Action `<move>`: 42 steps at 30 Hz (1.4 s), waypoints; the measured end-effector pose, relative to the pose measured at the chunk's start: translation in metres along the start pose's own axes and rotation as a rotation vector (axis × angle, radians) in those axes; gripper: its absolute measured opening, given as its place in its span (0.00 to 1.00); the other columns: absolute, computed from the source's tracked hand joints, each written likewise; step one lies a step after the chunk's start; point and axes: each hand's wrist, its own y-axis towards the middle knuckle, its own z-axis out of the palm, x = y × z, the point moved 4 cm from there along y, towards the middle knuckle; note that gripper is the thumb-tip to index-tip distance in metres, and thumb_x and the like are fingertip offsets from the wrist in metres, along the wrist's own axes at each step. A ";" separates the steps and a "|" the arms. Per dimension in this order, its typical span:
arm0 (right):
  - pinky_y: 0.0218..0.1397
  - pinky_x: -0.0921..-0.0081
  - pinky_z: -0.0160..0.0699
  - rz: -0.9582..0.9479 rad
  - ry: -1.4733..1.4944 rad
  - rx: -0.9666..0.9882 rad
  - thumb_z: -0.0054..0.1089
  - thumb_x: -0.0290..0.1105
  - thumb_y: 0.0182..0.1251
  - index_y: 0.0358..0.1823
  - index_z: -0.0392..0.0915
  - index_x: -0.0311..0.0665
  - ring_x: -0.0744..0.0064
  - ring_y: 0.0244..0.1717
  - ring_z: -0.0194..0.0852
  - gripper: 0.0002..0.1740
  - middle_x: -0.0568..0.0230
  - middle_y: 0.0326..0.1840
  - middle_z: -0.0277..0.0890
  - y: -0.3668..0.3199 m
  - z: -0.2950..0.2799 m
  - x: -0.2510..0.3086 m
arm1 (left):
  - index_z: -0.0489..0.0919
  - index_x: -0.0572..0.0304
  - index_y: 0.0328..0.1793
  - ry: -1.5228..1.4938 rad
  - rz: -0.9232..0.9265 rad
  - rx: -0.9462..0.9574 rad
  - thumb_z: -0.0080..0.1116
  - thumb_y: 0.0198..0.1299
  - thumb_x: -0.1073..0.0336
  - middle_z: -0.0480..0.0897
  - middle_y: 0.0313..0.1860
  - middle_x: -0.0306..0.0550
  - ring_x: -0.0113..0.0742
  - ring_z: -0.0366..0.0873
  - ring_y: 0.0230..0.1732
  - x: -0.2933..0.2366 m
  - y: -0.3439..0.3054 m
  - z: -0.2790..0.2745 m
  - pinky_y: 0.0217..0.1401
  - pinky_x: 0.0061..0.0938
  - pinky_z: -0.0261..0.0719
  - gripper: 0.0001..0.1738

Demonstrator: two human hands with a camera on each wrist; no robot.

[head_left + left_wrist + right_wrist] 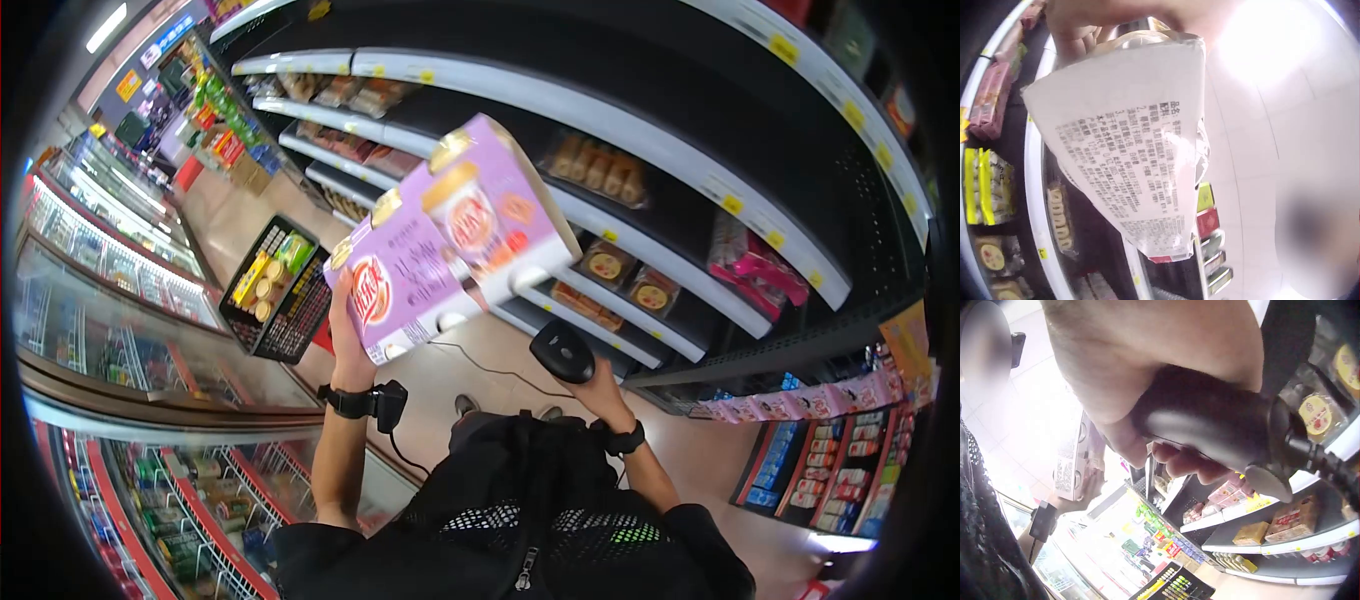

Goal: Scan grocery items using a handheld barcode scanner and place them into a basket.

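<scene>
My left hand (347, 350) grips a purple carton multipack of drink cups (425, 255) by its lower left end, raised in front of the shelves. The cups' rounded ends show along its edges. In the left wrist view the pack's white panel (1129, 137), covered in small printed text, faces the camera. My right hand (600, 390) holds a black handheld barcode scanner (562, 352), its head tilted up toward the shelves and a little right of the pack. The right wrist view shows the fingers (1182, 464) wrapped round the scanner's handle, with a cord (1329, 465) leaving its end.
Shelves (600, 225) with packaged baked goods (597, 170) curve across the front and right. A black basket (290, 345) holding several packages stands at the left, beside glass-fronted freezers (90, 300). The scanner's cord (490, 368) hangs between my arms.
</scene>
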 end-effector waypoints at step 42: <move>0.43 0.68 0.78 -0.189 -0.089 0.437 0.67 0.19 0.43 0.45 0.78 0.26 0.50 0.37 0.82 0.22 0.45 0.35 0.80 0.273 0.213 0.093 | 0.59 0.68 0.71 0.922 0.537 -0.818 0.73 0.51 0.67 0.74 0.59 0.54 0.38 0.74 0.58 -0.173 0.091 -0.275 0.63 0.30 0.72 0.45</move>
